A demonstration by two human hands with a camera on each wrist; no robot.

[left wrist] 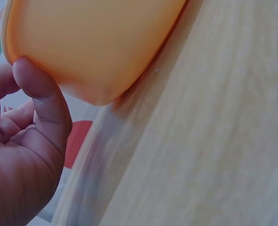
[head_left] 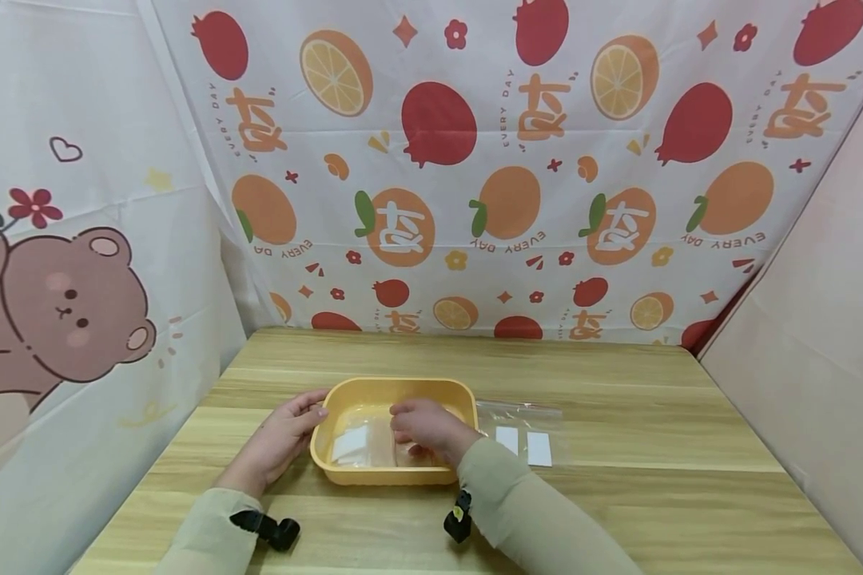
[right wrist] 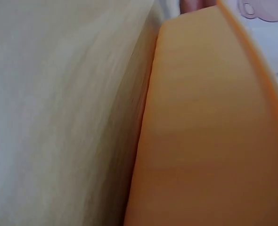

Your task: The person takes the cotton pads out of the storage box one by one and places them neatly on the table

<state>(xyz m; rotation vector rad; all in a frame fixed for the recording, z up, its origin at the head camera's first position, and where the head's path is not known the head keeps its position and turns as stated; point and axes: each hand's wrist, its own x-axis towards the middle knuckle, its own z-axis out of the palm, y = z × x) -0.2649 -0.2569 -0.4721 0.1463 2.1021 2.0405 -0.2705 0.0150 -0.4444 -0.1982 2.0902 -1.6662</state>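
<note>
A yellow plastic tray (head_left: 395,477) sits on the wooden table. My left hand (head_left: 288,435) grips its left rim, and in the left wrist view the thumb (left wrist: 40,89) lies against the tray's corner. Inside lie a clear plastic bag with white pieces (head_left: 350,445) and a flat beige piece (head_left: 381,443). My right hand (head_left: 431,431) reaches over the front rim into the tray's right half, fingers bent down at a beige item (head_left: 411,455). I cannot tell whether the fingers hold it. The right wrist view shows only the tray's outer wall (right wrist: 209,122) and the table.
Right of the tray, a clear zip bag (head_left: 521,413) lies flat on the table, with two white rectangles (head_left: 538,449) on it. Printed cloth (head_left: 439,263) hangs behind the table, and more cloth stands at both sides. Each wrist wears a black strap with a small camera.
</note>
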